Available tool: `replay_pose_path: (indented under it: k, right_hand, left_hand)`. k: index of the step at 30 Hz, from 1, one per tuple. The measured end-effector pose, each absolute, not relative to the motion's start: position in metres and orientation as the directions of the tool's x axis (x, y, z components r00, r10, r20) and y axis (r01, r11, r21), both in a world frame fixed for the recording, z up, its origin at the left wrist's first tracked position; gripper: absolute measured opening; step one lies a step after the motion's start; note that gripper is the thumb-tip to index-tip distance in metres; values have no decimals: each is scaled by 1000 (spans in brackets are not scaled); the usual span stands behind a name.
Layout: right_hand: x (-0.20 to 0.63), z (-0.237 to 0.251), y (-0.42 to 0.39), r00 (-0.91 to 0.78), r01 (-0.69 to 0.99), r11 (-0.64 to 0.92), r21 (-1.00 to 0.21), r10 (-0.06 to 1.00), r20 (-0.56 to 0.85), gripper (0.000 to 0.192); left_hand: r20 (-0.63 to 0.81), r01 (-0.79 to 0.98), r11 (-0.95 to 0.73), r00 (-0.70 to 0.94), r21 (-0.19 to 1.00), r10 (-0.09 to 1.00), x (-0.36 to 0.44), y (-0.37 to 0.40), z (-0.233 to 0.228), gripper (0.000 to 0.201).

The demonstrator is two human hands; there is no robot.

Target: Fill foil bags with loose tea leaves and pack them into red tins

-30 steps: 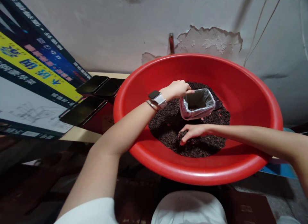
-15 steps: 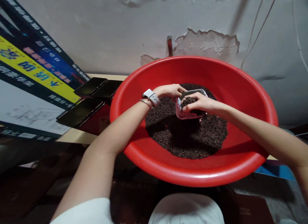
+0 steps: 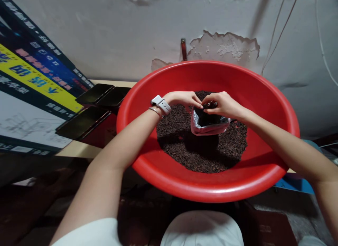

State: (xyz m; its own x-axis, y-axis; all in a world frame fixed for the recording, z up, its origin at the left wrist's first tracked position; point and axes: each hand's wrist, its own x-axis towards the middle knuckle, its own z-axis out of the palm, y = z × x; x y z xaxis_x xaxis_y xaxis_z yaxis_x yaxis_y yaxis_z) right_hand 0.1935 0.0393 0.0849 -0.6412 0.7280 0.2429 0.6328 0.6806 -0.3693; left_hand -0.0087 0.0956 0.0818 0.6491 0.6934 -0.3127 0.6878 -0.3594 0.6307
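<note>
Since a second ago my right hand (image 3: pixel 223 105) has come up from the loose dark grains (image 3: pixel 200 151) to the pouch (image 3: pixel 208 123), which sits mid-basin (image 3: pixel 185 184). Both it and my left hand (image 3: pixel 183 98) pinch the far rim. Thin, crinkly foil feels light and floppy, so the rim seems the best hold.

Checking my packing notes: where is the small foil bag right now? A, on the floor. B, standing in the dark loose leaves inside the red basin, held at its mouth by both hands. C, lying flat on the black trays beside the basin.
B: the foil bag stands in the dark loose leaves inside the red basin, left hand and right hand at its mouth.
</note>
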Motion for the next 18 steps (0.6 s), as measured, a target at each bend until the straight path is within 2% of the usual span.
replay_pose_path:
  k: [4, 5, 7, 9, 12, 13, 15, 18]
  right_hand:
    - [181, 88, 15, -732, 578, 787, -215, 617, 289, 17]
    - [176, 86, 7, -786, 528, 826, -196, 563, 256, 16]
    - [166, 76, -9, -895, 408, 890, -202, 434, 102, 19]
    - [157, 58, -23, -946, 322, 912, -255, 301, -118, 40]
    - [149, 22, -33, -888, 323, 906, -273, 190, -419, 100]
    - [149, 11, -35, -852, 335, 907, -254, 176, -493, 113]
    - [150, -7, -36, -796, 346, 915, -206, 170, -581, 128]
    - [152, -20, -36, -808, 312, 936, -165, 170, -564, 133]
  left_hand:
    - [-312, 693, -392, 659, 606, 684, -10, 97, 83, 36]
    - [-316, 692, -391, 661, 607, 680, -10, 97, 84, 38]
    - [-321, 693, -382, 659, 612, 681, -11, 96, 84, 42]
    - [-316, 700, -385, 651, 601, 691, -11, 95, 85, 45]
    - [-305, 726, -421, 638, 543, 707, -10, 94, 85, 47]
    - [-302, 732, -431, 636, 528, 710, -10, 94, 85, 47]
    - [-309, 736, -434, 635, 519, 708, -9, 93, 87, 49]
    - [-336, 739, -402, 628, 541, 702, -7, 90, 90, 52]
